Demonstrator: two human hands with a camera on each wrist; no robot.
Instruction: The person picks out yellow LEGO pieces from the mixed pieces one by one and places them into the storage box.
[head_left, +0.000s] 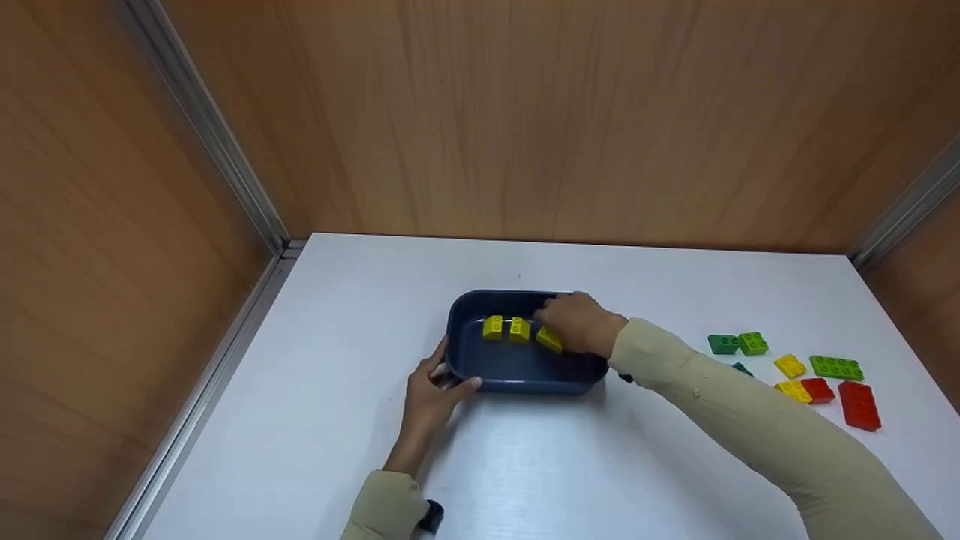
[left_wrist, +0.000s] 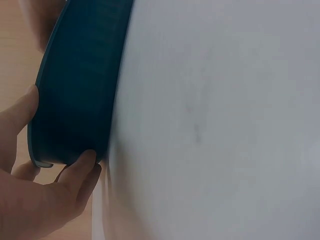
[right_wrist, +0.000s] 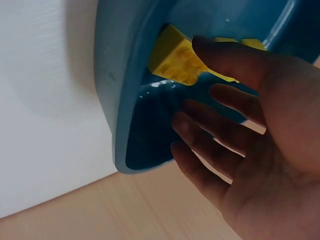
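A dark blue rectangular dish (head_left: 525, 373) stands on the white table. My left hand (head_left: 431, 397) grips its near left corner, thumb and fingers on either side of the wall in the left wrist view. Inside lie yellow toy bricks: one at the left (head_left: 492, 328), another beside it (head_left: 519, 330), and a third (head_left: 549, 340) farther right, partly covered by my right hand (head_left: 583, 324). That hand reaches into the dish's right half. In the right wrist view its fingers are loosely spread, the thumb overlapping the nearest yellow brick (right_wrist: 176, 57).
On the table's right lie several loose bricks: dark green (head_left: 724, 344), lighter green (head_left: 836, 367), yellow (head_left: 790, 366) and red (head_left: 859, 406). The right sleeve (head_left: 735, 412) passes in front of some. A wooden panel (head_left: 525, 120) stands behind the table.
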